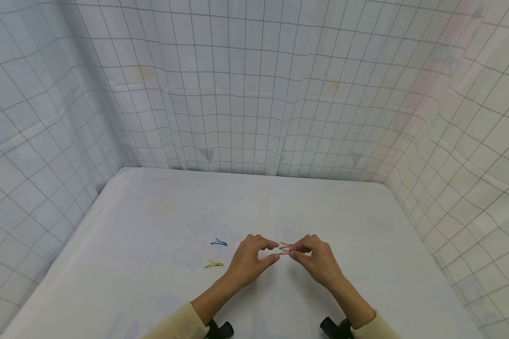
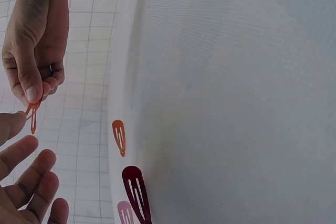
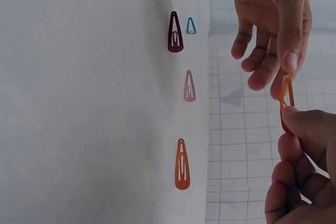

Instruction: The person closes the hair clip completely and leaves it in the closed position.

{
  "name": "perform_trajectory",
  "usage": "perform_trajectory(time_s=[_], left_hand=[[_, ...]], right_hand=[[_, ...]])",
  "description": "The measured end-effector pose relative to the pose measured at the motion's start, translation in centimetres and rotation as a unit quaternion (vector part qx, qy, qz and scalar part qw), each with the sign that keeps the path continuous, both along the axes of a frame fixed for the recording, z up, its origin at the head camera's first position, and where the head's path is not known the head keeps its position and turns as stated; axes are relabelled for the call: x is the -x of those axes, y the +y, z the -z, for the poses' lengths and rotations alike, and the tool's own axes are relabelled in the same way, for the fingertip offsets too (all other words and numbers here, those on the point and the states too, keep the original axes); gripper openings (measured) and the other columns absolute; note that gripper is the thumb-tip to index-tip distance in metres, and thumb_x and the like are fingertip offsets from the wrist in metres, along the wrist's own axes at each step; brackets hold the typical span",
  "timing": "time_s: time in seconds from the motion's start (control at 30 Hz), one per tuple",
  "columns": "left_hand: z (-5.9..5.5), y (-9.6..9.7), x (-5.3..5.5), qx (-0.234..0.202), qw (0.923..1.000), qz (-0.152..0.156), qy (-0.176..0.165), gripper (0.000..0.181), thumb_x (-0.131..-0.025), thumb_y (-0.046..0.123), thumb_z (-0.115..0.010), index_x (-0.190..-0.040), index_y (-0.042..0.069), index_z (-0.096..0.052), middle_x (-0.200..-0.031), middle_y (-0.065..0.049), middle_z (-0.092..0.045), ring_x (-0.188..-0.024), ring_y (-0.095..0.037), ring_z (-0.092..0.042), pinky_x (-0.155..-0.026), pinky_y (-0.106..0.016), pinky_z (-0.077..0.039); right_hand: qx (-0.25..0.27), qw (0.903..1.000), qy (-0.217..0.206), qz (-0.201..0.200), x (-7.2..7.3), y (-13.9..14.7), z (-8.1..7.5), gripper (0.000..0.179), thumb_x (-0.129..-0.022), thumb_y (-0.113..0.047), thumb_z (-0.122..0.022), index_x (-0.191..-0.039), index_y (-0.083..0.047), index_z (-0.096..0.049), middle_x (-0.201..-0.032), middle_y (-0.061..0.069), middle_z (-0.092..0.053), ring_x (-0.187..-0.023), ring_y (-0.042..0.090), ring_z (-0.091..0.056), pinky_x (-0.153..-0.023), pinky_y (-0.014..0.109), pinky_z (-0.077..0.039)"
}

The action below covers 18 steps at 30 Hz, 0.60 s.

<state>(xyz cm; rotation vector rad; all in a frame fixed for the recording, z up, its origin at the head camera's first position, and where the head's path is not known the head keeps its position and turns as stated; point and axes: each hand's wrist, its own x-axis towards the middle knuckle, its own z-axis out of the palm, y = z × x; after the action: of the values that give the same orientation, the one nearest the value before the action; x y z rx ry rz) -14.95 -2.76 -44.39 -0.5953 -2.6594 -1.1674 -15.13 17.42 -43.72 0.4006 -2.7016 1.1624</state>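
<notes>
Orange clip (image 3: 292, 95) pinched in R hand (image 1: 316, 259), thumb vs. fingers; L hand (image 1: 248, 259) fingers apart nr tip, contact unclear.

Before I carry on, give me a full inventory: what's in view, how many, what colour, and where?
Orange clip: 1, orange, pinched in the right hand
Second orange clip: 1, orange, on the table
Pink clip: 1, pink, on the table
Dark red clip: 1, dark red, on the table
Blue clip: 1, blue, on the table, left of the hands
Yellow clip: 1, yellow, nearer than the blue one
Table: 1, white, below the hands
Curtain: white with dark grid, around the table
Sleeves: 2, cream, on the forearms
Left hand: 1, bare, near the held clip
Right hand: 1, bare, opposite the left
</notes>
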Motion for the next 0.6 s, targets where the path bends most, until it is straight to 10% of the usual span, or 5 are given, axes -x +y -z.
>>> perform_trajectory(time_s=[0.6], left_hand=[[0.25,0.04,0.05,-0.034,0.9993,-0.005,0.017,0.012,-0.082,0.019,-0.072,-0.093,0.022,-0.071,-0.090,0.009,-0.067,-0.085,-0.008,-0.053,-0.072,-0.023,-0.043]], right_hand=[[0.007,0.9996,0.023,-0.014,0.03,-0.60,-0.06,0.015,-0.075,-0.011,-0.077,-0.080,-0.024,-0.071,-0.080,-0.014,-0.064,-0.079,0.005,-0.053,-0.069,0.030,-0.050]])
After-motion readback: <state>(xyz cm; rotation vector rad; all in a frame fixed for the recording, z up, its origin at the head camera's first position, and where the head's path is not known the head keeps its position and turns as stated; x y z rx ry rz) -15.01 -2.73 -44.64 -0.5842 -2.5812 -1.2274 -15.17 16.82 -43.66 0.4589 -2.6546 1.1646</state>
